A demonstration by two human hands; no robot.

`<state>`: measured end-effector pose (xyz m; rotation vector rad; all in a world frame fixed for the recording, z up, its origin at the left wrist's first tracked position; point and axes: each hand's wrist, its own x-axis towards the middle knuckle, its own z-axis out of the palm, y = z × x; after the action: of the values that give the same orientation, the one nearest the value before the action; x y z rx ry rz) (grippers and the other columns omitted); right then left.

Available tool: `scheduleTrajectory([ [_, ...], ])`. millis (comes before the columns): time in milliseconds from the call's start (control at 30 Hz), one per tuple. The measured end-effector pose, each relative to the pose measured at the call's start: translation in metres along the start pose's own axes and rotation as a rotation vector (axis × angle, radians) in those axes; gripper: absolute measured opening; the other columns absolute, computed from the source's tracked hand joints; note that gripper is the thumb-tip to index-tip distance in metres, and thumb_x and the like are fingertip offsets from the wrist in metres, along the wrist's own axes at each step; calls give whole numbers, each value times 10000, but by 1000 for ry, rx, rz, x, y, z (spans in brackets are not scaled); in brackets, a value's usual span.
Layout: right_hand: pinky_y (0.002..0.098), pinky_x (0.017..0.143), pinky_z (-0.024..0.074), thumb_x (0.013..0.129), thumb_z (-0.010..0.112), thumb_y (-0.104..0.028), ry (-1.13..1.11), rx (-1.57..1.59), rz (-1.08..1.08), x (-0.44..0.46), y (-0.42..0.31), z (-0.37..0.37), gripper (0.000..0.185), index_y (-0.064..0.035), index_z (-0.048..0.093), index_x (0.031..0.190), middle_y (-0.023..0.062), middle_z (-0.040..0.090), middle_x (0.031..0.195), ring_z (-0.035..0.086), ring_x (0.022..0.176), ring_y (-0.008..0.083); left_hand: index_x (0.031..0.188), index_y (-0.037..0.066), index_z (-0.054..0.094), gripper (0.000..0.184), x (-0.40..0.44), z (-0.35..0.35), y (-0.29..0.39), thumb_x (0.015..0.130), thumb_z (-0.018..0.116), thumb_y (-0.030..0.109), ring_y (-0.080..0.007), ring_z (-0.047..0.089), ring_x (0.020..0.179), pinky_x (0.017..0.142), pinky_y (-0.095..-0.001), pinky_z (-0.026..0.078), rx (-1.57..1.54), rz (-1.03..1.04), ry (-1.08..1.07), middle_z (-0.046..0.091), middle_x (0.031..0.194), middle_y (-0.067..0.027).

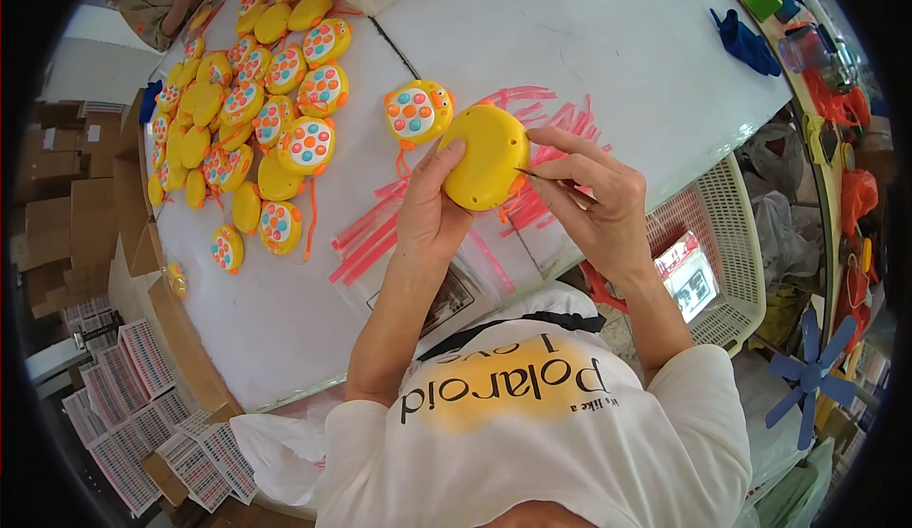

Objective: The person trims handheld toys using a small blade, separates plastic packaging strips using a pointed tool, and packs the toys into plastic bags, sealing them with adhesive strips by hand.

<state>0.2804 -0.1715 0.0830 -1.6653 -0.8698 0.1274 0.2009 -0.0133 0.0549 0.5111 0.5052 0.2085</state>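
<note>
My left hand (432,195) grips a yellow plastic toy (480,162) by its left side, thumb on top. The toy's smooth back, with small holes near the rim, faces up, and an orange cord hangs below it. At its right edge, my right hand (598,200) pinches a thin dark pointed tool (528,172), whose tip meets the toy; its exact kind is hard to make out. Just left of the held toy lies a similar toy (416,112), its white face with coloured round buttons upward. Pink plastic strips (366,243) lie beneath my hands.
Many similar yellow toys (242,100) are heaped on the white table (285,338) at the left. A cream plastic basket (746,262) stands at the right, near a blue fan (810,376). Cardboard boxes (57,233) and printed sheets (114,404) are at the far left.
</note>
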Motion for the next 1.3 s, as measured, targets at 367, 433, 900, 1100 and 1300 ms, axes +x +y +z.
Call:
scheduleTrajectory([
  [367, 220, 614, 522, 762, 647, 87, 6, -19, -25, 2, -8, -2, 99, 24, 631, 836, 109, 672, 998, 642, 749, 139, 1251, 19, 522, 403, -3, -2, -1, 893, 607, 183, -183, 575, 1100, 937, -359, 479, 47, -6, 20, 596, 1189, -73],
  [433, 222, 617, 525, 762, 647, 90, 5, -60, -55, 2, -6, -2, 99, 25, 628, 834, 113, 671, 998, 641, 749, 138, 1256, 20, 517, 405, -3, 0, 0, 896, 601, 186, -184, 572, 1105, 938, -362, 478, 37, -13, 30, 594, 1192, -75],
  [900, 225, 606, 518, 763, 651, 84, 18, 49, -2, 2, -2, -2, 87, 30, 625, 827, 116, 673, 995, 629, 725, 121, 1293, 2, 486, 433, -10, -2, -6, 915, 571, 195, -183, 565, 1122, 950, -362, 475, 92, 58, -68, 576, 1230, -86],
  [1100, 221, 600, 511, 772, 638, 86, -2, 50, -14, 4, -2, 1, 72, 34, 622, 818, 115, 674, 1012, 618, 719, 106, 1275, -2, 499, 418, -8, -4, -5, 914, 574, 194, -181, 575, 1107, 938, -356, 484, 68, 52, -9, 581, 1220, -91],
  [1300, 220, 606, 516, 774, 634, 81, -49, -10, -4, 2, -5, 2, 67, 32, 622, 818, 110, 673, 1031, 623, 718, 116, 1272, -2, 499, 417, -6, -4, -4, 912, 576, 195, -190, 576, 1108, 938, -356, 485, 62, 72, 25, 587, 1209, -92],
])
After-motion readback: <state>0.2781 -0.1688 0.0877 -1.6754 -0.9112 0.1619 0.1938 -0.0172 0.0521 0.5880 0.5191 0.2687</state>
